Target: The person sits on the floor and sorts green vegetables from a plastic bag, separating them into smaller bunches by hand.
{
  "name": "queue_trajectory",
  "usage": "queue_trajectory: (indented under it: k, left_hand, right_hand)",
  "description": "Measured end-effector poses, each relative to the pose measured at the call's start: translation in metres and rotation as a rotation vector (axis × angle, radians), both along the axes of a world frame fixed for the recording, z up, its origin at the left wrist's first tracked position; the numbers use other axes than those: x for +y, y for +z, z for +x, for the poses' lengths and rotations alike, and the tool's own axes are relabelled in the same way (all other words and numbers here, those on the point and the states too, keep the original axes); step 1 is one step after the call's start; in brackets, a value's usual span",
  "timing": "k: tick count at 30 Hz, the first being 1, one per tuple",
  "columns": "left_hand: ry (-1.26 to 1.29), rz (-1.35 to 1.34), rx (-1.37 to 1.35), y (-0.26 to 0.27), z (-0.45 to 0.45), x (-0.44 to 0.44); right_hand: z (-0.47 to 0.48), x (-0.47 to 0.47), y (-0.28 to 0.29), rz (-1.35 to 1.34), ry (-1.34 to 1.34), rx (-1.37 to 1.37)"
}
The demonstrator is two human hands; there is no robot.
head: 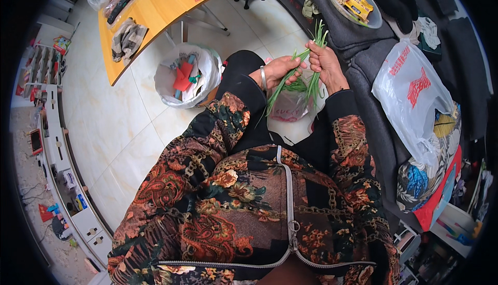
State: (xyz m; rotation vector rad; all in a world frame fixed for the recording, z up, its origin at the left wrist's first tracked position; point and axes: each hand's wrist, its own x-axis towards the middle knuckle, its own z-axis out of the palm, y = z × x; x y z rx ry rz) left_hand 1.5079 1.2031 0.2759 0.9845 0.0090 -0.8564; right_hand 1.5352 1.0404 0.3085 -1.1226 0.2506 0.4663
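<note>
Both hands are raised close together beyond my knees. My left hand [281, 71], with a bangle at the wrist, grips a few long, thin green stalks that look like garlic chives [277, 95]; they hang down to the left. In my right hand [327, 66] is a thicker bunch of the same chives [314, 84], its cut ends sticking up above the fist and its leaves hanging below. Under the hands, between my legs, a transparent plastic bag [290, 108] with pink lettering holds more green chives. My fingers and sleeves hide part of it.
A lined waste bin [161, 84] with paper scraps stands left of my knee. Beyond it is a wooden table [171, 10] bearing a checked cloth [128, 40]. On the grey sofa [367, 67] at right are a plastic bowl [375, 18] and a white carrier bag [408, 86].
</note>
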Motion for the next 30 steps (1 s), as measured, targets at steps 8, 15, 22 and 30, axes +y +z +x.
queue_trajectory:
  k: [8,15,22,30]
  left_hand:
    - [0.006,-0.078,0.001,-0.003,0.004,0.000]
    - [0.075,-0.076,0.035,0.001,0.006,0.002]
    - [0.077,-0.135,0.083,0.003,0.004,0.004]
    - [0.008,-0.212,0.142,0.008,0.004,0.008]
  right_hand:
    - [-0.004,0.000,0.008,-0.089,0.109,0.031]
    - [0.006,-0.014,0.000,0.060,0.031,0.063]
    - [0.006,-0.022,0.000,0.315,0.060,0.098]
    - [-0.003,-0.008,0.013,0.082,0.227,0.073]
